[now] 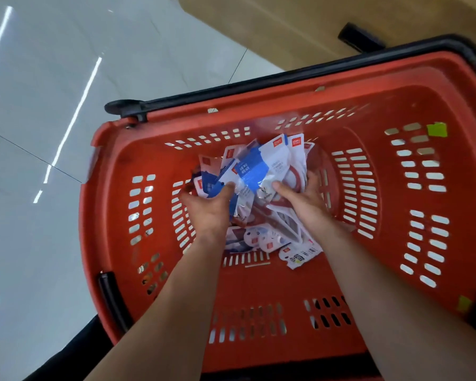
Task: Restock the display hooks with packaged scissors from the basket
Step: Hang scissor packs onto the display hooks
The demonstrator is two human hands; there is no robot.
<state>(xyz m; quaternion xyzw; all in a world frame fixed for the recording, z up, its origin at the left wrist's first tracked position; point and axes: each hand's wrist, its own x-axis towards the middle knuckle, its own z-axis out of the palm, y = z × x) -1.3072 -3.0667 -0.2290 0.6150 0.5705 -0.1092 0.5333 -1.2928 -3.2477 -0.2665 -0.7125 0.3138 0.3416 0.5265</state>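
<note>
Head view: looked straight down into a red basket [286,287] with slotted walls.
Floor: glossy pale grey tiles [39,111] lay left of the basket, streaked with reflected light.
Room edge: a tan surface [300,28] ran beyond the basket's far side.
Handle: a black handle [231,90] lay along the far rim.
Packaged scissors: a bundle [259,166] of white-and-blue packs was inside the basket, held between both hands; loose packs [261,239] lay on the bottom.
Left hand [206,207]: thumb on top, fingers curled under the bundle's left side.
Right hand [302,196]: gripped the bundle's right side, thumb on top.
</note>
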